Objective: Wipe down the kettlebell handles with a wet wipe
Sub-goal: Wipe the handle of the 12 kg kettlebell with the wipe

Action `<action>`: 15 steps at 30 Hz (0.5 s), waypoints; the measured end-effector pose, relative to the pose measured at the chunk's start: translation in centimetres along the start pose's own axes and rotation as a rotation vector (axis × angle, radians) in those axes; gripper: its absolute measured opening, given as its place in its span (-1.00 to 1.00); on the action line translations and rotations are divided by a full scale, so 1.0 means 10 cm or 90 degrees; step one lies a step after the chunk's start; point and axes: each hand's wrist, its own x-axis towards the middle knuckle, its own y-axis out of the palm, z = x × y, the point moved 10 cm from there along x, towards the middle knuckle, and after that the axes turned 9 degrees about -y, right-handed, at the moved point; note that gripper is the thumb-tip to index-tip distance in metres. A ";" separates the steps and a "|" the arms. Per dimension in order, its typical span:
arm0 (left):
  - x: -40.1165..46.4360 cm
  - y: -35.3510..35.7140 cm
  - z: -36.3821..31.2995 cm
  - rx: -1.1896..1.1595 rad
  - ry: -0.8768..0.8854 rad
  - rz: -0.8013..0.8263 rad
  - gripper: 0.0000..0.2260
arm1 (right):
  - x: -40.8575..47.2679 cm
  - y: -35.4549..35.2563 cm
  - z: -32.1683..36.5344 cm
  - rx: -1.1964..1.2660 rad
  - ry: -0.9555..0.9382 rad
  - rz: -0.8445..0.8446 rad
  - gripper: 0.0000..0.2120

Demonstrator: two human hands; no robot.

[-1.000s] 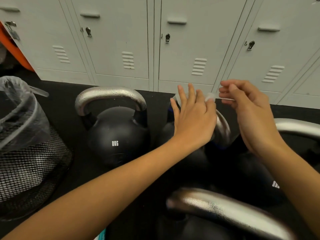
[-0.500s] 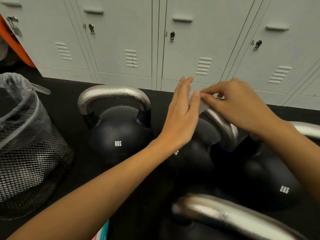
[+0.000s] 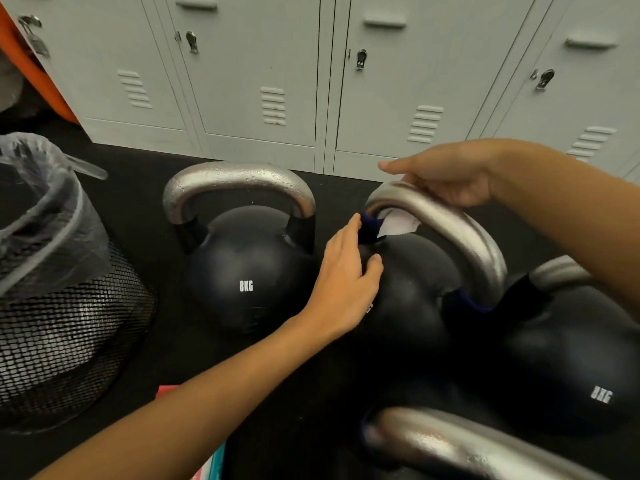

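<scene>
Brushed silver steel forms the handle (image 3: 446,223) of the middle kettlebell (image 3: 408,292), an arch whose long axis runs from the far left, where a dark blue band meets the black ball, over the crown and down toward the near right. The white wet wipe (image 3: 398,224) sits on the underside of that arch near its far-left end, a crumpled flap hanging into the window of the handle. The right hand (image 3: 453,180) lies on top of the crown directly above it, fingers (image 3: 391,165) curled over the bar; it appears to pinch the wipe against the metal, though the contact itself is hidden behind the bar. So the unwiped length of the handle runs away from this hand, down and toward the near right, and a sweep along the arch would likely follow that line. The left hand (image 3: 346,271) is lower and just beside the blue band, fingers loosely spread and resting on the shoulder of the ball, seemingly steadying it; it holds nothing. The handle looks matte and slightly pitted, dry where it shows. Left of it stands another 8KG kettlebell (image 3: 247,271) with droplets on its handle; two more sit to the right and nearest the camera. All rest on black floor matting before grey lockers (image 3: 263,64), with a lined mesh bin (image 3: 62,306) at far left.
</scene>
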 end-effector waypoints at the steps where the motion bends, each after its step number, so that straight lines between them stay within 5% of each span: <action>1: 0.01 0.01 0.01 0.007 -0.002 0.005 -0.41 | 0.03 0.01 0.01 -0.010 0.017 0.015 -0.44; 10: 0.02 0.03 -0.03 -0.005 0.019 -0.008 -0.47 | 0.26 0.12 0.06 -0.123 0.065 -0.001 -0.58; 13: 0.02 0.04 -0.01 -0.006 0.019 0.003 -0.48 | 0.20 0.06 0.17 -0.150 -0.003 -0.030 -0.66; 15: 0.03 0.02 -0.01 -0.015 0.022 0.007 -0.49 | 0.10 -0.03 0.36 -0.323 -0.114 -0.065 -0.68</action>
